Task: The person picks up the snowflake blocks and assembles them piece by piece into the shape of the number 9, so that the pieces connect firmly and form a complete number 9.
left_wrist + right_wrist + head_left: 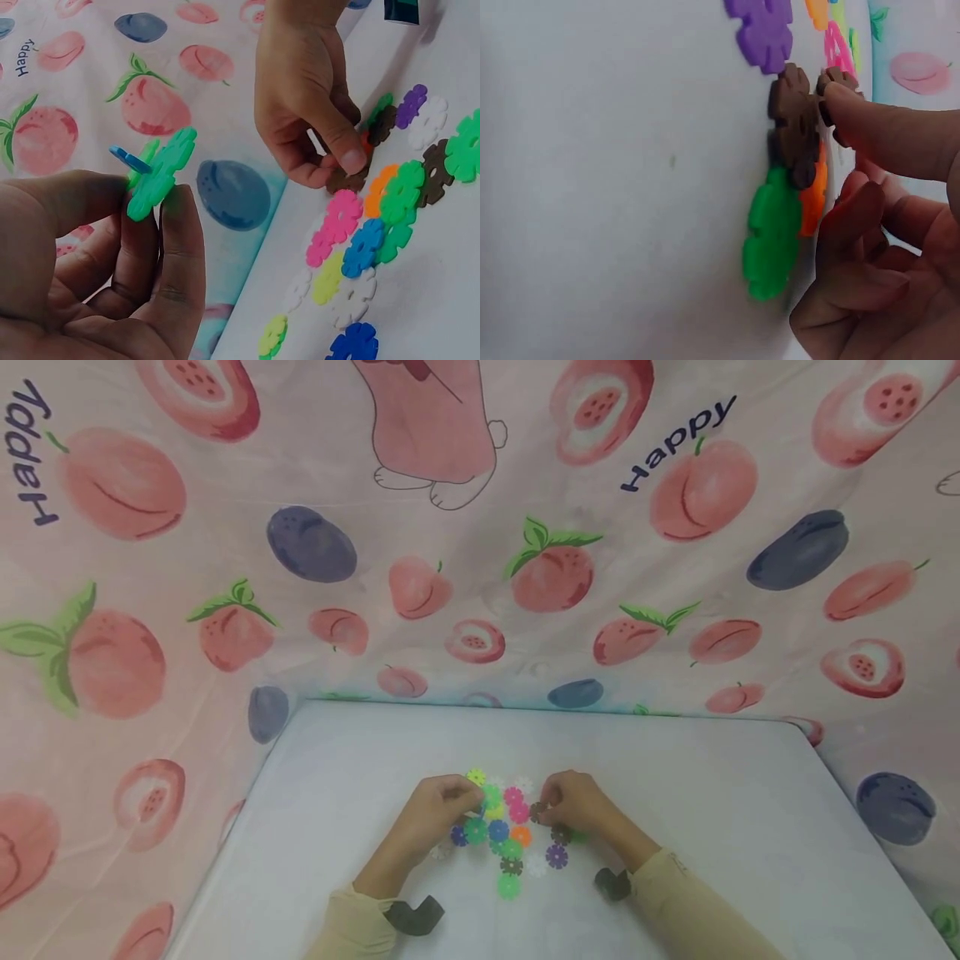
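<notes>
My left hand (438,810) is raised over the left side of a group of plastic snowflake discs. Between thumb and fingers it pinches a green snowflake disc (165,176), with a blue disc (129,159) slotted edge-on into it. On the right side of the group, my right hand (583,803) pinches a brown snowflake disc (840,81) between thumb and fingers. Another brown disc (793,112) lies right beside that thumb, overlapping a green disc (772,240) and an orange one (814,199). In the left wrist view, the right fingers partly cover the brown disc they hold.
Loose discs lie between and below the hands, including a pink disc (518,812), a purple disc (557,857) and a light green disc (508,886) nearest me. The white table (337,752) meets a fruit-printed cloth (480,552) at its back and sides.
</notes>
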Tool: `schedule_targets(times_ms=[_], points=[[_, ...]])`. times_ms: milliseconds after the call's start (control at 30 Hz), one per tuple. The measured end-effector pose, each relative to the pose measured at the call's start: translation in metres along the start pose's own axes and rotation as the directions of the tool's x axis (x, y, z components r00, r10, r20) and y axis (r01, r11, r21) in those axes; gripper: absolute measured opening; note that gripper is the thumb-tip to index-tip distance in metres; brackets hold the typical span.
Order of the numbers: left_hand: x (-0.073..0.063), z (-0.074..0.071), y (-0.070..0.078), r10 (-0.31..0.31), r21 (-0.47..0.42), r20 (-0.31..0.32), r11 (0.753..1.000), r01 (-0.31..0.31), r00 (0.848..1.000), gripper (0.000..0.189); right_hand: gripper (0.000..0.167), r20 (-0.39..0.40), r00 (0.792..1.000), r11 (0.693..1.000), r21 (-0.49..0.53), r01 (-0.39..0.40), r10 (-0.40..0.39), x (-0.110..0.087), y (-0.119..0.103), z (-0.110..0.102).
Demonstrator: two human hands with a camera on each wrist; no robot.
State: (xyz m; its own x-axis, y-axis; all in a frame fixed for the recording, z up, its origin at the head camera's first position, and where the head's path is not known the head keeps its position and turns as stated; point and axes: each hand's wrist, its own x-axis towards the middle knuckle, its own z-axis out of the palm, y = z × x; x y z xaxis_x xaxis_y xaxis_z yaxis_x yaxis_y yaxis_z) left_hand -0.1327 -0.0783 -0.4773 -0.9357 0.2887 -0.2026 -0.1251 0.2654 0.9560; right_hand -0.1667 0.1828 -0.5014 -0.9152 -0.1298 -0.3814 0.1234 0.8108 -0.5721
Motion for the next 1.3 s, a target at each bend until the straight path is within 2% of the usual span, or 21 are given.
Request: schedule_targets(times_ms=[133, 300, 433, 567, 767, 1067, 1300], points=[[0.000, 0.000, 0.000, 0.003, -0.006, 0.007, 1.000, -0.003, 1.000, 0.026, 0.019, -0.002, 1.000, 0.999, 0.017, 0.028, -0.028, -0.001, 0.001, -0.001], [0.002, 0.000, 0.000, 0.001, -0.001, 0.025, 1.000, -0.001, 1.000, 0.024, 0.015, -0.042, 0.993, 0.990, 0.087, 0.115, -0.112, 0.000, 0.001, -0.006], [0.003, 0.000, -0.001, 0.006, -0.004, 0.045, 1.000, -0.006, 0.999, 0.023, 0.009, -0.046, 0.982, 0.964, 0.189, 0.187, -0.181, -0.007, -0.005, -0.012], [0.004, 0.001, -0.002, 0.014, -0.001, 0.062, 1.000, -0.014, 0.998, 0.024, 0.005, -0.024, 0.977, 0.937, 0.280, 0.210, -0.212, -0.016, -0.015, -0.018], [0.004, 0.000, -0.001, 0.037, -0.002, 0.083, 0.999, -0.037, 0.996, 0.022, 0.008, -0.018, 0.966, 0.889, 0.387, 0.244, -0.257, -0.027, -0.026, -0.023], [0.010, -0.005, 0.005, 0.048, 0.050, 0.095, 0.997, -0.053, 0.994, 0.021, 0.013, -0.028, 0.953, 0.860, 0.423, 0.284, -0.301, -0.038, -0.034, -0.028], [0.012, -0.004, 0.008, 0.082, 0.006, 0.123, 0.996, -0.084, 0.989, 0.021, 0.014, -0.052, 0.946, 0.844, 0.439, 0.310, -0.320, -0.040, -0.038, -0.030]])
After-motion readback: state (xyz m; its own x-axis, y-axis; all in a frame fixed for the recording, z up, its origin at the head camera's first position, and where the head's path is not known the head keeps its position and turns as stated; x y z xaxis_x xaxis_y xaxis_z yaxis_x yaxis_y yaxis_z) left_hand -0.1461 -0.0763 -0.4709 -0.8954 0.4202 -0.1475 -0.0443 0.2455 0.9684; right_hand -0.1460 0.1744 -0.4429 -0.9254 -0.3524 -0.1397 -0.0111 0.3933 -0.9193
